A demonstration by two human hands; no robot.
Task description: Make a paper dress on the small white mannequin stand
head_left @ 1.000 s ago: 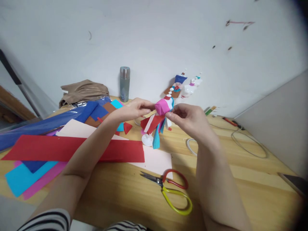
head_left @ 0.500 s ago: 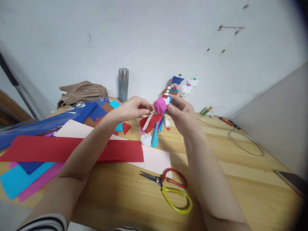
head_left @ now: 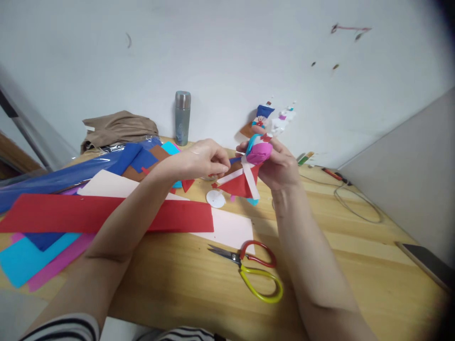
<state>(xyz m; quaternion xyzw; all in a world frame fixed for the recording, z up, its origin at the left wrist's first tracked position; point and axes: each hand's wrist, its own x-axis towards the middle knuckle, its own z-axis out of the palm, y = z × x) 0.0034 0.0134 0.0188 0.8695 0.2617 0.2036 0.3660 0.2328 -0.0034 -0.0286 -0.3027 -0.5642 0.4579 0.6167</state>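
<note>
My right hand (head_left: 284, 163) is wrapped round a small white dress-form doll, its fingers behind the pink bodice (head_left: 259, 153). The doll is tilted, and most of its white body is hidden. A blue piece and a red trim cross its upper part. From its waist hangs a skirt (head_left: 237, 183) of red, pale pink, blue and brown strips. My left hand (head_left: 215, 160) is closed in a pinch at the skirt's left side, with its fingertips at a blue strip (head_left: 234, 161). Below the skirt, a round white base (head_left: 215, 199) is on the table.
Scissors (head_left: 235, 258) with red and yellow handles lie in front, near a red sheet (head_left: 185, 218) and a pale pink sheet (head_left: 232, 226). More coloured sheets lie left. A flask (head_left: 182, 121), dressed figures (head_left: 265, 112), a cable (head_left: 359, 215) and a phone-like slab (head_left: 426, 263) stand or lie farther off.
The doll has been turned and tilted in my right hand, and its skirt now spreads left and down. My left fingers have moved slightly right, to the skirt's edge.
</note>
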